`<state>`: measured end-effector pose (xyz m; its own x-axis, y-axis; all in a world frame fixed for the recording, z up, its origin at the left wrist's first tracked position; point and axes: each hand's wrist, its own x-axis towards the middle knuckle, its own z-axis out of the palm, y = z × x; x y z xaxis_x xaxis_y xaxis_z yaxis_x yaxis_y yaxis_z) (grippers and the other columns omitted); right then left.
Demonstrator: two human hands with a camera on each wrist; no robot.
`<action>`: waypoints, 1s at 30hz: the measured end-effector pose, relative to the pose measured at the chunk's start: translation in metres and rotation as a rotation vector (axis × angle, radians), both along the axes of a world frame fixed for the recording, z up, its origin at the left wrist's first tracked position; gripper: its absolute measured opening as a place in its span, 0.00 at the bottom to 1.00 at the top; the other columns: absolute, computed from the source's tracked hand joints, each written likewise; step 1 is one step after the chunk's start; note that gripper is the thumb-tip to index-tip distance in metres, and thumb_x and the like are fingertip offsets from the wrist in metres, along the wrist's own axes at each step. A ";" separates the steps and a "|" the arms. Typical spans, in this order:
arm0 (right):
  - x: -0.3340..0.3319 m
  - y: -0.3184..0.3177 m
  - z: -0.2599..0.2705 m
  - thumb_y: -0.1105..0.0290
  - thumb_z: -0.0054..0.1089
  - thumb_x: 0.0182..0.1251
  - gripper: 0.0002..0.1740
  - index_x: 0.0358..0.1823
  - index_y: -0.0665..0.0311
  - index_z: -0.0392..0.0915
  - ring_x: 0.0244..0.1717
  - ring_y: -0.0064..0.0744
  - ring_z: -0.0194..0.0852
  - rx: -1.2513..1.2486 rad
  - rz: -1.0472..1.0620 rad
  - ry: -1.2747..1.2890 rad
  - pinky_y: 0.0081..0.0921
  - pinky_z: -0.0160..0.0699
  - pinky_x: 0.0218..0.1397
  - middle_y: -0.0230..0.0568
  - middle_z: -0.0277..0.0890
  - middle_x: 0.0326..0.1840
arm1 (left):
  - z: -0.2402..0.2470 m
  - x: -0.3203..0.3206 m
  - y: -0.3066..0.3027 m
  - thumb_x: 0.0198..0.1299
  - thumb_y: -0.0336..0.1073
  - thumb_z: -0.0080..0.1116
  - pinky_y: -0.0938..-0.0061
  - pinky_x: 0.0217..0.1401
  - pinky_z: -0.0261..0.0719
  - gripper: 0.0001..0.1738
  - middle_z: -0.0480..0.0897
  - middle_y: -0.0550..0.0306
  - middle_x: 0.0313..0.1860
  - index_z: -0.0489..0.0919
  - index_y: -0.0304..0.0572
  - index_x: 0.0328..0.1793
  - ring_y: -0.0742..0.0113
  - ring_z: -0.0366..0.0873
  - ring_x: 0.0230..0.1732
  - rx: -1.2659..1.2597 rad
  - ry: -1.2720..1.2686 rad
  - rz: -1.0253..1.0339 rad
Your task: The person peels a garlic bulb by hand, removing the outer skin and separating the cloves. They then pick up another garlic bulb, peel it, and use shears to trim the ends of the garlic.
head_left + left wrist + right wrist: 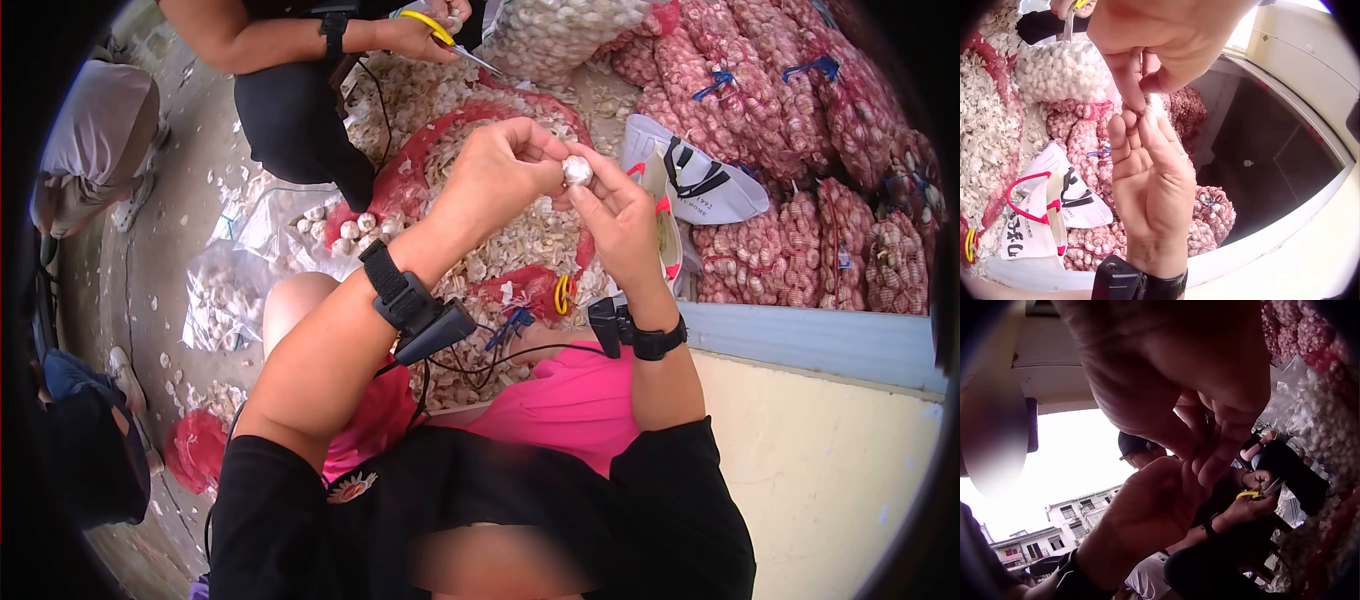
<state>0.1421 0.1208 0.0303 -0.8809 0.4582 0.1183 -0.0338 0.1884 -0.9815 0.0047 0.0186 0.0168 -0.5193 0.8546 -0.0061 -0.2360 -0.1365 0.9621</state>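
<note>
A whitish garlic bulb is held up between both hands in the head view. My right hand pinches it between thumb and fingers, its palm turned toward the left wrist camera. From the left, my left hand has thumb and fingertips pressed together on the bulb's near side. In the left wrist view my left hand comes down from above to meet the fingertips of my right hand. My right hand and left hand hide the bulb in the right wrist view.
Loose garlic skins cover the ground below. Red net sacks of garlic stand at the right, beside a white bag. Ahead, another person's arm reaches toward yellow-handled scissors. Clear bags of garlic lie left.
</note>
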 end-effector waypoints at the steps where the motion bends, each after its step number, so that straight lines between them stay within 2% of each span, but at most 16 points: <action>1: 0.000 0.000 0.000 0.78 0.50 0.71 0.24 0.67 0.76 0.65 0.53 0.29 0.77 -0.001 -0.018 0.002 0.27 0.80 0.56 0.45 0.74 0.56 | 0.002 0.000 0.000 0.55 0.24 0.62 0.80 0.41 0.81 0.08 0.83 0.57 0.37 0.79 0.33 0.41 0.74 0.81 0.36 0.000 0.001 -0.001; 4: -0.001 0.000 -0.003 0.76 0.51 0.71 0.25 0.68 0.77 0.64 0.54 0.30 0.77 0.067 -0.037 0.013 0.27 0.80 0.56 0.43 0.76 0.54 | 0.002 0.000 -0.002 0.55 0.24 0.63 0.79 0.43 0.82 0.09 0.82 0.58 0.37 0.79 0.33 0.42 0.73 0.82 0.37 -0.040 0.107 -0.028; 7: 0.000 0.000 0.000 0.80 0.51 0.69 0.24 0.66 0.76 0.66 0.50 0.28 0.78 -0.067 -0.012 0.031 0.25 0.83 0.52 0.42 0.73 0.53 | 0.000 -0.001 -0.001 0.55 0.25 0.64 0.79 0.42 0.81 0.09 0.82 0.57 0.37 0.79 0.33 0.42 0.73 0.81 0.36 -0.010 -0.037 -0.050; 11: 0.003 0.008 -0.002 0.77 0.53 0.69 0.23 0.64 0.76 0.67 0.47 0.28 0.79 -0.157 0.048 0.021 0.27 0.83 0.51 0.43 0.75 0.49 | -0.002 -0.004 0.000 0.55 0.24 0.63 0.79 0.41 0.81 0.08 0.82 0.57 0.37 0.79 0.33 0.41 0.73 0.81 0.35 0.004 -0.097 -0.050; 16: -0.001 0.005 0.000 0.75 0.55 0.69 0.18 0.58 0.72 0.65 0.44 0.27 0.79 -0.165 -0.051 0.103 0.27 0.83 0.49 0.46 0.76 0.48 | 0.003 -0.002 -0.001 0.56 0.23 0.63 0.79 0.40 0.81 0.07 0.82 0.56 0.37 0.79 0.33 0.41 0.73 0.81 0.34 0.023 -0.156 -0.043; 22: -0.001 0.003 -0.001 0.75 0.56 0.69 0.17 0.57 0.73 0.68 0.44 0.25 0.78 -0.167 -0.068 0.090 0.25 0.82 0.47 0.43 0.77 0.46 | -0.006 -0.004 0.001 0.55 0.23 0.63 0.80 0.39 0.80 0.06 0.82 0.58 0.34 0.78 0.35 0.38 0.74 0.80 0.33 0.006 -0.050 -0.038; 23: 0.001 0.004 0.000 0.75 0.56 0.69 0.17 0.57 0.73 0.68 0.44 0.25 0.78 -0.167 -0.068 0.090 0.25 0.82 0.47 0.43 0.77 0.46 | -0.008 -0.004 0.001 0.55 0.23 0.63 0.80 0.39 0.79 0.06 0.82 0.58 0.33 0.78 0.35 0.37 0.74 0.79 0.33 -0.024 0.030 0.004; 25: 0.002 0.007 0.001 0.75 0.58 0.68 0.17 0.56 0.73 0.70 0.43 0.24 0.78 -0.373 -0.022 0.101 0.23 0.82 0.46 0.43 0.77 0.46 | -0.009 -0.007 0.002 0.54 0.23 0.63 0.80 0.38 0.79 0.06 0.82 0.59 0.33 0.77 0.35 0.36 0.75 0.79 0.33 -0.053 0.111 0.046; 27: 0.001 0.005 0.002 0.76 0.58 0.68 0.18 0.56 0.73 0.70 0.42 0.24 0.78 -0.353 -0.042 0.115 0.23 0.82 0.46 0.42 0.77 0.46 | -0.008 -0.010 0.003 0.54 0.23 0.63 0.80 0.39 0.79 0.07 0.81 0.60 0.32 0.78 0.34 0.39 0.76 0.79 0.33 -0.071 0.022 0.159; 30: 0.000 0.003 0.004 0.76 0.59 0.67 0.18 0.57 0.74 0.71 0.41 0.23 0.78 -0.260 -0.109 0.100 0.22 0.82 0.45 0.42 0.77 0.46 | -0.002 -0.008 0.002 0.55 0.25 0.63 0.80 0.40 0.79 0.08 0.81 0.61 0.32 0.79 0.34 0.41 0.77 0.79 0.34 0.076 0.092 0.134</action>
